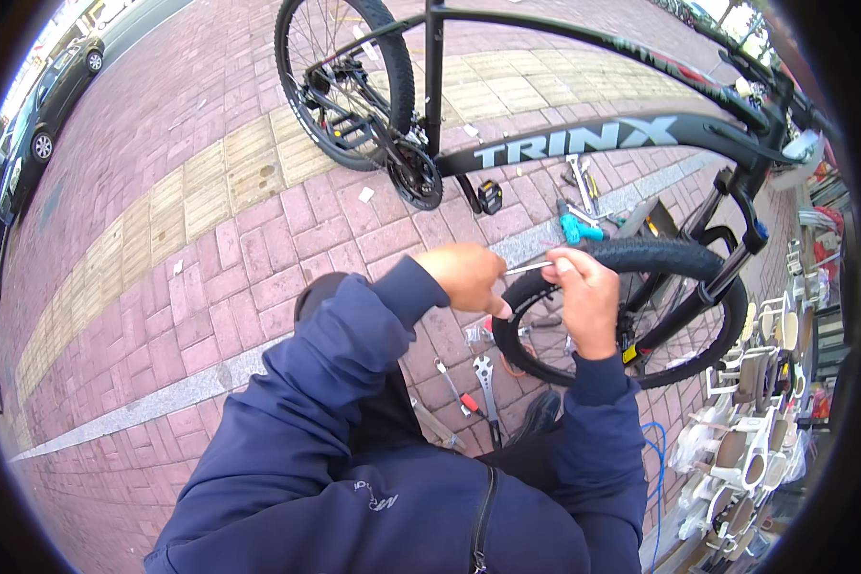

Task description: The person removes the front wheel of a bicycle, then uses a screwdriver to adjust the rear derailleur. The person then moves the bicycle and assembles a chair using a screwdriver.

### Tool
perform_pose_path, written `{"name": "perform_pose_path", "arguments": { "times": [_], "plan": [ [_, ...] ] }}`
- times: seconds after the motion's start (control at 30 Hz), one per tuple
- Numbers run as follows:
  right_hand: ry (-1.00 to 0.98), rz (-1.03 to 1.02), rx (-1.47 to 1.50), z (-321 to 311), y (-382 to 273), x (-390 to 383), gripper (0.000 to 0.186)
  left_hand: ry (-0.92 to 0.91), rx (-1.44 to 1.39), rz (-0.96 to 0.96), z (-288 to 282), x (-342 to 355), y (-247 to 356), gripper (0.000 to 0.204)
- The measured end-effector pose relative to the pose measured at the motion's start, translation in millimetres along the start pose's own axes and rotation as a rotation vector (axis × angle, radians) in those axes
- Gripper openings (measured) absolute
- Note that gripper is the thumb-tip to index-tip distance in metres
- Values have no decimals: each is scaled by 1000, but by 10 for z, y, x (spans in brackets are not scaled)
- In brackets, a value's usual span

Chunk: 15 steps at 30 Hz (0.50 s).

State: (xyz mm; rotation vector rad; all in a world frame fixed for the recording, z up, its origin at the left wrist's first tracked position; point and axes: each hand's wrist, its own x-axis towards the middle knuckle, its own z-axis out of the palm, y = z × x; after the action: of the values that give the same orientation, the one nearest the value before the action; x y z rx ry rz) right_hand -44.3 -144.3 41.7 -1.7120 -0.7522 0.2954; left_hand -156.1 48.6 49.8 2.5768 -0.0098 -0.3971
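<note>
In my right hand (pixel 584 297), a thin metal rod (pixel 529 268) is pinched between thumb and fingers. Its other end meets the curled fingers of my left hand (pixel 464 277), whose lower fingertips reach down by the front tyre (pixel 665 256) of a black bicycle (pixel 579 43). The front wheel stands under the fork (pixel 694 292), just beyond both hands. Below my hands on the paving lie a large silver wrench (pixel 485 387) and a red-and-black handled tool (pixel 469 402). A teal power tool (pixel 579 228) and several hand tools (pixel 582 182) lie behind the tyre.
Pink brick paving (pixel 210 287) with a yellow tactile strip (pixel 172 210) extends left. Parked dark cars (pixel 62 86) line the far left. At right are stacked white-framed items (pixel 751 459) and a blue hose (pixel 658 450). The bicycle's rear wheel (pixel 301 67) stands behind.
</note>
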Motion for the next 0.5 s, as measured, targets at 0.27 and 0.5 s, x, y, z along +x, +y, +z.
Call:
{"name": "perform_pose_path", "arguments": {
  "times": [0.27, 0.5],
  "plan": [
    [-102, -340, -606, 566, -506, 1235, 18, 476, -933, -100, 82, 177, -274, 31],
    [-297, -384, -241, 1516, -571, 2173, 20, 833, -1122, -441, 51, 330, -687, 24]
  ]
}}
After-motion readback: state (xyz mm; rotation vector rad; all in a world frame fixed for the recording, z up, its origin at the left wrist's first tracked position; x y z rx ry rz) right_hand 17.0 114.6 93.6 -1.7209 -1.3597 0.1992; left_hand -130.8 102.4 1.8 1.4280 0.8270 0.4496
